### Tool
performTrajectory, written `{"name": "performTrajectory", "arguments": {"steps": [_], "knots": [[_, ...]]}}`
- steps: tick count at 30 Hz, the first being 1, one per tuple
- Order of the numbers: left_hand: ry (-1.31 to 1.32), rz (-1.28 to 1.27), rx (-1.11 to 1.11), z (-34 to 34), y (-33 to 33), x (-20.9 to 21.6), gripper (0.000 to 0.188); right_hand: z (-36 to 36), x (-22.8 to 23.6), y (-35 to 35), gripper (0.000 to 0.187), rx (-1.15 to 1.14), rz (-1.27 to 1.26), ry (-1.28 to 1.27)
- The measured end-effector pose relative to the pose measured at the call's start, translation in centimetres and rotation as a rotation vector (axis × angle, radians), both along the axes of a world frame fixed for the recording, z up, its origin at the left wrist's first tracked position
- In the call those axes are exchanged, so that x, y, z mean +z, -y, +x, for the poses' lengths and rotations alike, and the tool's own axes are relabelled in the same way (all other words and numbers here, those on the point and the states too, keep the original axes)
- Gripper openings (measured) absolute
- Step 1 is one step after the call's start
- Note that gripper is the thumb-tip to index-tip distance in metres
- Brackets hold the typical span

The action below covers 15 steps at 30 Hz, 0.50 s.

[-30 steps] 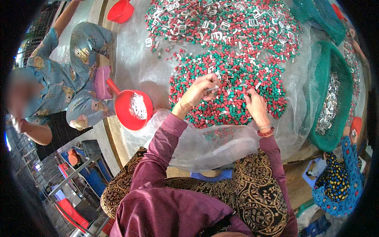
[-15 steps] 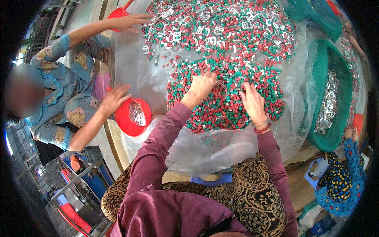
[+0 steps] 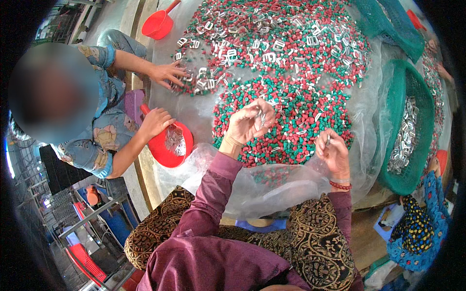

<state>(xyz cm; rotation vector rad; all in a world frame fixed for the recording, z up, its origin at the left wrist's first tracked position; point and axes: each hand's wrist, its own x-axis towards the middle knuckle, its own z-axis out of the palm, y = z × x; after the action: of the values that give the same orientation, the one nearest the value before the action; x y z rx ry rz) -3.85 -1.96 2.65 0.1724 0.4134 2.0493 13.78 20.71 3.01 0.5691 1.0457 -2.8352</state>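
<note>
A thick layer of small red, green and white pebble-like pieces (image 3: 286, 140) covers the sheeted table before me, with silver metal buckles (image 3: 278, 45) strewn among them, mostly on the far side. Over the near part of the pile, my left hand (image 3: 250, 122) is raised with its fingers curled around a few small metal buckles (image 3: 260, 116). Off the pile's right edge, my right hand (image 3: 334, 154) pinches a small metal piece (image 3: 328, 140), likely a buckle. Its full shape is hidden by the fingers.
A green basket (image 3: 397, 89) with metal buckles stands to my right. At the left, a co-worker's hand (image 3: 167, 73) touches the pile and another rests at a red scoop (image 3: 156, 151) holding buckles. Another red scoop (image 3: 158, 25) lies farther off. Clear sheeting (image 3: 242, 186) bunches along the near edge.
Both my hands have lifted off the pile, the right drawing nearer and to the right; metal pieces now show in them. The co-worker's far hand has come nearer, bringing pieces and buckles toward the left edge.
</note>
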Motion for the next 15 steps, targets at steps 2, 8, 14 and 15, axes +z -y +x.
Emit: {"name": "performTrajectory", "arguments": {"steps": [2, 8, 14, 15], "knots": [[-0.074, -0.074, -0.047, -0.5, -0.6, 0.2, 0.024, 0.4, 1.2, -0.2, 0.015, 0.023, 0.022, 0.026], [-1.065, -1.121, -0.075, -0.9, -4.0, -2.0, 0.028, 0.2, -4.8, 0.4, 0.016, 0.141, 1.137, 0.075], [-1.651, -1.465, -0.065, 1.1, -5.3, -7.8, 0.024, -0.6, -7.6, 3.7, 0.025, 0.210, 1.742, 0.130], [-1.584, -1.454, -0.075, 1.0, -5.3, -7.9, 0.024, -0.8, -7.6, 3.6, 0.020, 0.216, 1.761, 0.135]]}}
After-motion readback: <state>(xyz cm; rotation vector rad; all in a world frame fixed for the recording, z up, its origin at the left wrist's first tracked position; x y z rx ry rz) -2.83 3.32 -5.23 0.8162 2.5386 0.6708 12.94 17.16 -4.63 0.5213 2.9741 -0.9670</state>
